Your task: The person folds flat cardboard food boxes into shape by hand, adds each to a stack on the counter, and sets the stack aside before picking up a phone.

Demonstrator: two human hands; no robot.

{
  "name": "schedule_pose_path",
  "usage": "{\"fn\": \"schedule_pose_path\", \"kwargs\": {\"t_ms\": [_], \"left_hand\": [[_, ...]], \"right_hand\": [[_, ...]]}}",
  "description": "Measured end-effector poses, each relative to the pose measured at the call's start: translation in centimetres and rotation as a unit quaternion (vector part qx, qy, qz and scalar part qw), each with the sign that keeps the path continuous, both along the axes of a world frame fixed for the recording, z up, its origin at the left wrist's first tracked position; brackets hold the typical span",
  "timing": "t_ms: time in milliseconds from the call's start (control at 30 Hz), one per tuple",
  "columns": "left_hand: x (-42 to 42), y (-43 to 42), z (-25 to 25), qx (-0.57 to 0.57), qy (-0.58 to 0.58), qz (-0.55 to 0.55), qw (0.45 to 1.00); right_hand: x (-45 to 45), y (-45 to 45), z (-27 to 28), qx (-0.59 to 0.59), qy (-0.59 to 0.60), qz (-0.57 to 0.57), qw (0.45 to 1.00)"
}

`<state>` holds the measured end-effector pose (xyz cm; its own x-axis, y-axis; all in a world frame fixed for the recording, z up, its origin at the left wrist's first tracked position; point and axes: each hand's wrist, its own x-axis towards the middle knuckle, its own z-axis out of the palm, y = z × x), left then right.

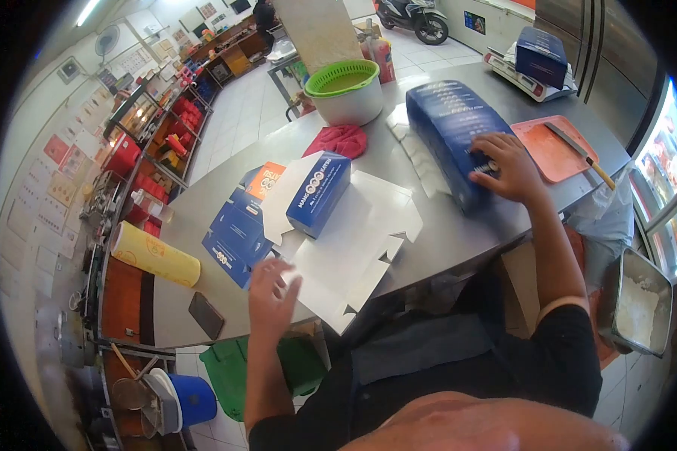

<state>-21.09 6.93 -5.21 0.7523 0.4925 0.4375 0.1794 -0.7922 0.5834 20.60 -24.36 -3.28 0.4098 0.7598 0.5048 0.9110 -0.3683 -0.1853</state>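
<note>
My right hand (502, 167) is on the side of a long blue printed box (459, 128), fingers curved against it and thumb apart. The box's near end is slightly blurred. Over the near left edge of a flattened white cardboard box blank (353, 252), my left hand (272, 293) is open, its fingers apart and nothing in them. A smaller blue carton (320, 195) marked "MANGO" lies on the blank's far part. Left of it are a flat blue printed blank (237, 237) and an orange printed piece (265, 180). White packets (420, 154) lie along the long box's left side.
On the steel table (459, 240) are a yellow roll (158, 255), a phone (206, 316), a red cloth (340, 141) and a pot (353, 109) topped by a green basket (341, 77). To the right, a knife (568, 143) lies on an orange board (545, 158); a scale (530, 79) holds another blue box (541, 56).
</note>
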Motion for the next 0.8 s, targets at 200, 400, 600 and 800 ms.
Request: {"fn": "schedule_pose_path", "kwargs": {"t_ms": [200,400,600,800], "left_hand": [[6.1,5.1,1.0,-0.232,0.0,0.081,0.969],[11.4,7.1,-0.6,-0.333,0.05,0.036,0.941],[12.0,6.7,-1.6,-0.36,-0.006,0.003,0.933],[10.5,6.6,-1.6,-0.318,-0.053,0.011,0.947]], "right_hand": [[-2.2,-5.0,0.2,0.063,0.001,-0.068,0.996],[-5.1,-4.0,0.6,-0.022,0.03,-0.188,0.981],[-4.4,-1.5,1.8,-0.112,0.054,-0.255,0.959],[-2.8,-1.8,0.3,-0.076,0.087,-0.219,0.969]]}}
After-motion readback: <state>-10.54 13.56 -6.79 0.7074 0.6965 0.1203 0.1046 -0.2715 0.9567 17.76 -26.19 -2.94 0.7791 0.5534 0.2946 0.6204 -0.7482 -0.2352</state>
